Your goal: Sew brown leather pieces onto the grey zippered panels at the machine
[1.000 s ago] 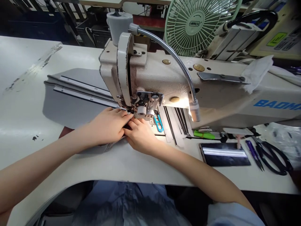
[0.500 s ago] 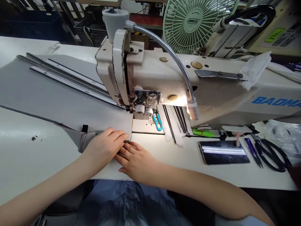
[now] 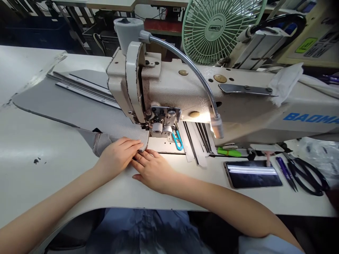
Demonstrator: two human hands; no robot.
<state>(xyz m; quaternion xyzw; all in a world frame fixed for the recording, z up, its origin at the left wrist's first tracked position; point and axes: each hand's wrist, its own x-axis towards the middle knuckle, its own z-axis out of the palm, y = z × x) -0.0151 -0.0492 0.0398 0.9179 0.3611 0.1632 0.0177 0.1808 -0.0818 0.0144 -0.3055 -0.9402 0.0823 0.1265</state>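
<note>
A grey fabric panel [image 3: 79, 108] with dark-edged borders lies under the head of a sewing machine [image 3: 127, 81]. Its right corner is gripped by my left hand [image 3: 119, 151], whose fingers are together on top and whose thumb is hidden. Close against it, my right hand [image 3: 155, 171] pinches the same front edge, fingertips partly tucked beneath the left fingers. A folded flap [image 3: 102, 141] of the fabric bunches beside my left wrist, with a small black piece near it. Pale, dark-edged strips [image 3: 88, 97] run along the panel's far side toward the needle area, which the machine head hides.
Blue thread snips [image 3: 177, 140] lie beside the machine's foot, near black strips on white paper [image 3: 197, 141]. Farther right are a phone [image 3: 254, 174], a purple pen-like tool [image 3: 286, 173] and black-handled scissors [image 3: 307, 174]. A lamp [image 3: 217, 127] hangs over the bed; a green fan [image 3: 214, 30] stands behind.
The fabric panel has slid rightward under the machine head, bringing its rounded left end into view. Both hands keep hold near the same corner. The view has shifted slightly.
</note>
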